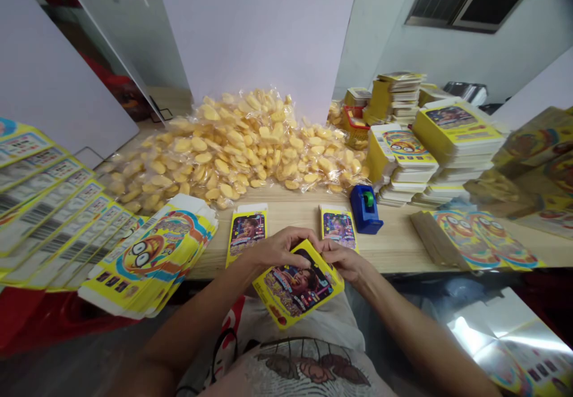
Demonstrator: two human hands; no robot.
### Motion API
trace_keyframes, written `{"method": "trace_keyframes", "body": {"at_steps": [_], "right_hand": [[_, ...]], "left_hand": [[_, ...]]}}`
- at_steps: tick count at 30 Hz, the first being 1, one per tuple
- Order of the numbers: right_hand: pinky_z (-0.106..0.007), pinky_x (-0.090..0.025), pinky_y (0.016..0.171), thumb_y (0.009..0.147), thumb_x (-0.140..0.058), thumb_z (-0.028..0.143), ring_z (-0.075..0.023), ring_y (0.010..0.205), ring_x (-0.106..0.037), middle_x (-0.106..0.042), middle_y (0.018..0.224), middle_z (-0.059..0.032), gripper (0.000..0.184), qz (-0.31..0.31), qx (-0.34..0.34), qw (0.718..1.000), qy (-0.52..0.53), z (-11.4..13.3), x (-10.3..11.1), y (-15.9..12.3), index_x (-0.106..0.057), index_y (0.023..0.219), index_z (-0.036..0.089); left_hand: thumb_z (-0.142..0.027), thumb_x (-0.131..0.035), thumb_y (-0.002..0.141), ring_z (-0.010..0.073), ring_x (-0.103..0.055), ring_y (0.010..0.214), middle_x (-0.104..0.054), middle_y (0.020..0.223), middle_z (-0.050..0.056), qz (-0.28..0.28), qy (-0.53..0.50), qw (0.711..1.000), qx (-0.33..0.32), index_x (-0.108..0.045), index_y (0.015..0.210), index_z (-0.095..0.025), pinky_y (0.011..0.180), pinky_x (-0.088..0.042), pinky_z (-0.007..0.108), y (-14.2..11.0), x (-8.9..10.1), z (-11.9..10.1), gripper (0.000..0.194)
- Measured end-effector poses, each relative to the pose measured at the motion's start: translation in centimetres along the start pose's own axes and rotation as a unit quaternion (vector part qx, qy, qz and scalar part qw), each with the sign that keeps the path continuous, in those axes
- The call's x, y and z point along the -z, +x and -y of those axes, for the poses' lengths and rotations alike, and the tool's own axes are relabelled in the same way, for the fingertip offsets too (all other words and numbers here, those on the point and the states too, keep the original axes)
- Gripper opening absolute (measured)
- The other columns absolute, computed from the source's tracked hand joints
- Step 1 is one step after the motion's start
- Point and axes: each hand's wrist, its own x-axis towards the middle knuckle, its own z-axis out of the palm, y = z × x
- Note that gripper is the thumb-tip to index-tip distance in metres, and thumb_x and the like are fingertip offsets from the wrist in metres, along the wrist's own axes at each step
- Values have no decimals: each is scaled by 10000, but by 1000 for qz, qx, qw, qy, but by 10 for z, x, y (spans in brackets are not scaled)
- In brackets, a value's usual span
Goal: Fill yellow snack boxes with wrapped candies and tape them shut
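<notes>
A yellow printed carton [298, 286] is held tilted in front of my body, just off the table's front edge. My left hand [286, 248] is closed on its upper left side, with the thumb lying across the printed face. At the upper right corner, my right hand [342, 259] grips the same carton with bent fingers. Beyond my left hand a similar carton [247, 230] lies on the table. Another carton [339, 225] lies just past my right hand, beside a blue tape dispenser [366, 209] with a green core.
A large heap of clear bags with yellow oval pieces [233, 146] covers the table's back. Fanned flat cartons [152, 254] lie at left. Stacked cartons [456, 128] and a red basket [356, 119] stand at right. A brown-edged bundle [439, 239] lies near the front edge.
</notes>
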Motion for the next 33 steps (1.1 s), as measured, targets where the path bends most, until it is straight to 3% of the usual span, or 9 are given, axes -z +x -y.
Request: {"method": "trace_keyframes", "body": {"at_steps": [7,12,15,19,22,27,30,32,33], "right_hand": [[-430,-540,783,671,-709,625,-279,905,-665,-704,1035,-86,586,-132,219,967,3,-14,-41,-15,-655,1083,211],[-417,-536,820,806,-650,453,-267,942,-651,-693,1067,-59,415,-308,306,886,-160,1,-30,-68,-599,1149,224],[-388,-513,830,815,-624,372,-275,979,-627,-669,1107,-82,444,-500,337,718,-348,32,17,-131,-555,1223,211],[-388,-474,741,826,-536,245,-303,889,-633,-673,1037,-138,508,-684,144,426,-574,79,105,-205,-483,1327,171],[-379,-440,778,856,-459,156,-298,977,-609,-636,1134,-190,466,-696,2,324,-641,100,168,-231,-468,1322,135],[-439,-418,831,891,-501,387,-327,1037,-567,-613,1143,-203,364,-641,-78,348,-679,89,224,-226,-559,1152,139],[-477,-420,864,897,-457,459,-349,1093,-534,-584,1182,-224,405,-645,78,361,-669,64,212,-183,-583,1101,132],[-433,-465,830,888,-445,499,-309,1001,-590,-631,1092,-195,442,-601,206,459,-621,39,181,-138,-591,1092,135],[-388,-501,749,876,-461,514,-268,860,-633,-668,987,-159,452,-542,223,558,-588,25,162,-112,-592,1093,140]], "left_hand": [[-220,-770,659,110,-584,599,-630,768,-38,-234,-158,956,-80,-548,985,-235,570,-469,208,11,-9,4,395],[-504,-643,764,224,-601,1038,-620,1152,51,-282,-129,945,-106,-484,1228,-284,841,-503,318,44,-8,16,537],[-621,-560,752,297,-508,1190,-550,1254,125,-339,71,938,-5,-468,1250,-208,954,-439,417,72,5,47,653],[-668,-592,635,398,-489,1135,-545,1164,210,-340,438,826,103,-511,1172,-101,949,-378,515,106,10,81,785],[-658,-532,687,400,-489,1067,-556,1073,181,-326,557,751,140,-555,1104,-124,882,-375,513,116,1,86,678],[-559,-530,754,350,-462,1078,-539,1094,150,-315,558,752,152,-590,1074,-162,873,-355,452,109,-12,80,513],[-530,-567,746,335,-455,1094,-539,1106,133,-313,545,762,155,-597,1068,-181,884,-348,431,100,-12,81,476],[-521,-582,739,320,-462,1090,-545,1103,120,-319,538,764,158,-594,1059,-186,893,-348,420,94,-13,83,463],[-513,-583,742,314,-466,1087,-550,1099,114,-323,536,764,158,-592,1052,-185,899,-349,417,91,-15,85,452]]}}
